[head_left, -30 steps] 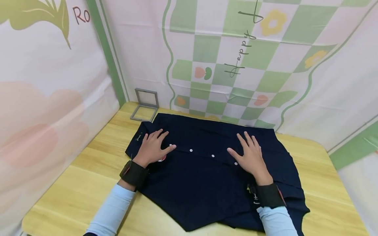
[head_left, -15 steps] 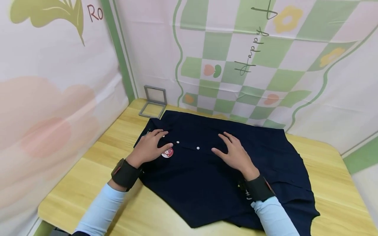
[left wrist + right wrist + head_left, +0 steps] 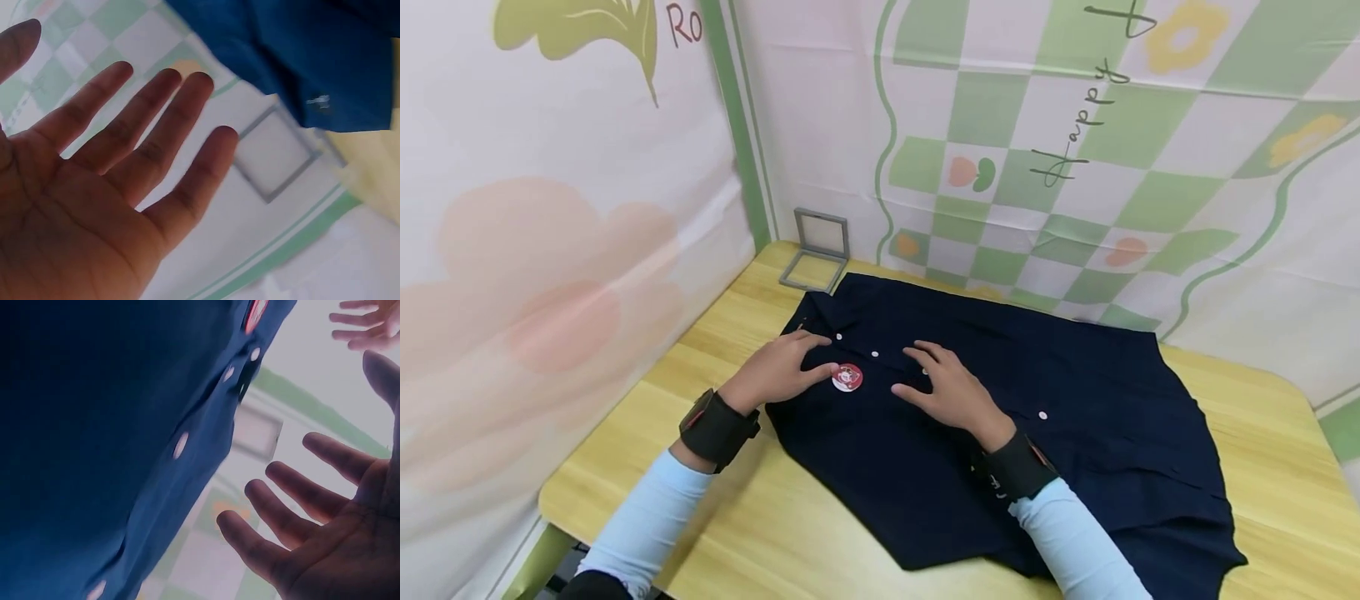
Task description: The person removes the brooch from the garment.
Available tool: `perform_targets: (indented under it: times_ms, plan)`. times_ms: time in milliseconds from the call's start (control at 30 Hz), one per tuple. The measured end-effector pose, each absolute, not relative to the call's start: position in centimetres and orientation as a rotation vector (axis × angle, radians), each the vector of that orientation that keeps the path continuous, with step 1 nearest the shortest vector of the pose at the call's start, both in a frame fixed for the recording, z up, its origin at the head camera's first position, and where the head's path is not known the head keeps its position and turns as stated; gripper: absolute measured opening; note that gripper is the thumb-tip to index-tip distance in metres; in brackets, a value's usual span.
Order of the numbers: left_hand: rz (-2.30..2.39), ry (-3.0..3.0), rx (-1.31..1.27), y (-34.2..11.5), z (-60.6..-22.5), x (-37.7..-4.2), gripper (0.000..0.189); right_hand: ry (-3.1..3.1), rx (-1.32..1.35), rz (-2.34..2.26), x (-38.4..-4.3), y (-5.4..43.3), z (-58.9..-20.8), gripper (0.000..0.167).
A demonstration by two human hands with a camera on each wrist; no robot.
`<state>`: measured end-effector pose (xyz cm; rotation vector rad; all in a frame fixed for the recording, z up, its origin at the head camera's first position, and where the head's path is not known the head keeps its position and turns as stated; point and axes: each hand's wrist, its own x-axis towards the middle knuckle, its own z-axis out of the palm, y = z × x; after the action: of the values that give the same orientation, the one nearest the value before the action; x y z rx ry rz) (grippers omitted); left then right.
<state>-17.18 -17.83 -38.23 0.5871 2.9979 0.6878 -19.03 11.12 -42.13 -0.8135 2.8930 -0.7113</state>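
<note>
A navy button-up shirt [image 3: 880, 458] lies spread on the table, with a row of white buttons and a round red-and-white badge [image 3: 847, 377]. My left hand [image 3: 778, 369] hovers over its left end, by the badge, fingers slightly bent and apart. Just right of the badge, my right hand [image 3: 951, 387] hangs over the button row and partly covers a button. Both wrist views show air between fingers and cloth, the left palm [image 3: 69, 212] and right palm [image 3: 356, 550] holding nothing. A small pale mark [image 3: 320, 101] shows on a shirt corner in the left wrist view.
A grey hinged frame [image 3: 825, 252] stands unfolded at the table's back left corner, close to the shirt. Printed fabric walls [image 3: 820, 108] rise behind and to the left. Wooden tabletop [image 3: 760, 525] shows at the front left and along the right side.
My right hand has moved left along the button row toward the left hand, uncovering the right-hand button. The left hand has drawn back slightly, exposing the badge. The head view has shifted left.
</note>
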Motion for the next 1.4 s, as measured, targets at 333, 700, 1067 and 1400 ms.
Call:
perform_targets:
  times_ms: [333, 700, 1067, 1400]
  plan:
    - [0.625, 2.998, 0.689, -18.4, -41.0, -18.7, 0.043, 2.804, -0.933, -0.737, -19.6, 7.0, -41.8, 0.061]
    - [0.518, 2.997, 0.777, -17.8, -42.9, -20.0, 0.041, 2.695, -1.043, -0.834, -21.1, 3.2, -42.3, 0.051]
    - [0.437, 2.957, 0.809, -17.4, -43.2, -20.6, 0.039, 2.703, -1.054, -0.824, -21.7, 1.9, -44.0, 0.037]
    - [0.399, 2.943, 0.788, -17.1, -44.1, -20.9, 0.039, 2.736, -0.930, -0.661, -21.7, 1.6, -44.2, 0.034]
